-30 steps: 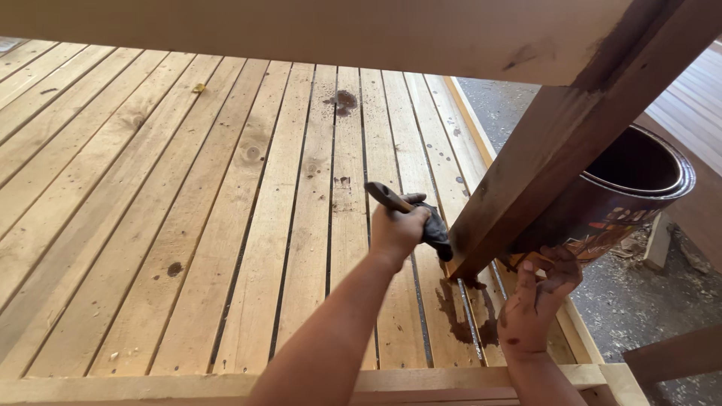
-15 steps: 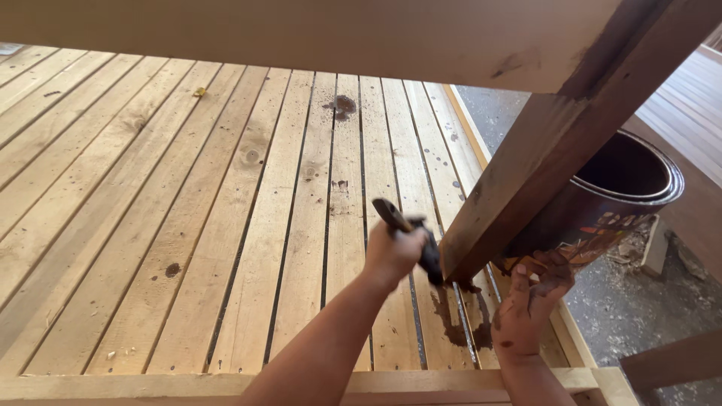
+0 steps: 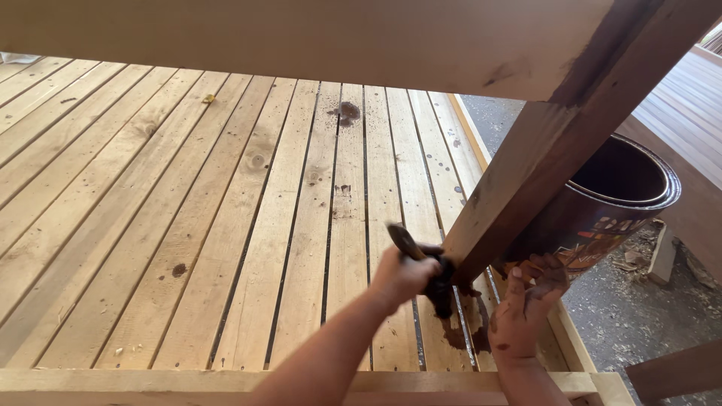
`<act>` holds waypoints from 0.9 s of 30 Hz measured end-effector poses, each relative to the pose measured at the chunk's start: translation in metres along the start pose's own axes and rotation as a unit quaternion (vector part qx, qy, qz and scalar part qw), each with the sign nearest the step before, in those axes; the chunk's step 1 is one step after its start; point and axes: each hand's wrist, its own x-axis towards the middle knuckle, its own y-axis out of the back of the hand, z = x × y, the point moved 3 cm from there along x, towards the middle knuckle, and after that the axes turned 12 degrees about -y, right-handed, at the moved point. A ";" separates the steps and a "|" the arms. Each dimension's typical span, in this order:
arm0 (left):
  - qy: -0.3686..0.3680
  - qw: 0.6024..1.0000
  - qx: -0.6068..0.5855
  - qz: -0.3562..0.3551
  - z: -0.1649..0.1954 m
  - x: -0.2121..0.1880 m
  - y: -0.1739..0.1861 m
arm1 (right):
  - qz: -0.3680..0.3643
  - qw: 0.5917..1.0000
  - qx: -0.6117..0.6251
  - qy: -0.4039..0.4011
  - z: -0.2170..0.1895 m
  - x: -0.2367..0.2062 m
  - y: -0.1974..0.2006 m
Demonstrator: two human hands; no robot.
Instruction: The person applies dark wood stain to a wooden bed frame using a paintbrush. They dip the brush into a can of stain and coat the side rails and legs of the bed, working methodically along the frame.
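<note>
Head view shows your left hand (image 3: 402, 277) closed around a paintbrush (image 3: 421, 259), its dark bristles pressed against the foot of the slanted wooden post (image 3: 526, 180) just beyond your knuckles. Your right hand (image 3: 526, 308), smeared brown, grips the stain can (image 3: 609, 203) from below, tilted behind the post. You look to be staining the post's lower end; the next stroke calls for working upward along bare wood. The bristles are hard to make out, and the post hides much of the can.
</note>
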 end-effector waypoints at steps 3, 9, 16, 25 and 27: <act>0.009 0.995 0.047 0.086 0.007 0.005 0.007 | 0.012 1.000 -0.006 -0.018 0.004 0.001 0.002; 0.062 0.968 0.176 0.166 0.030 0.017 -0.023 | 0.019 0.999 -0.035 0.017 0.004 0.004 0.003; -0.038 0.989 -0.040 0.134 0.074 0.039 -0.021 | 0.020 0.999 -0.046 -0.006 0.009 0.007 0.003; -0.158 0.848 -0.503 0.061 0.142 0.068 -0.012 | 0.018 0.998 -0.056 0.017 0.015 0.008 0.005; -0.145 0.859 -0.490 0.039 0.131 0.063 -0.018 | 0.009 0.999 -0.048 0.000 0.015 0.009 0.005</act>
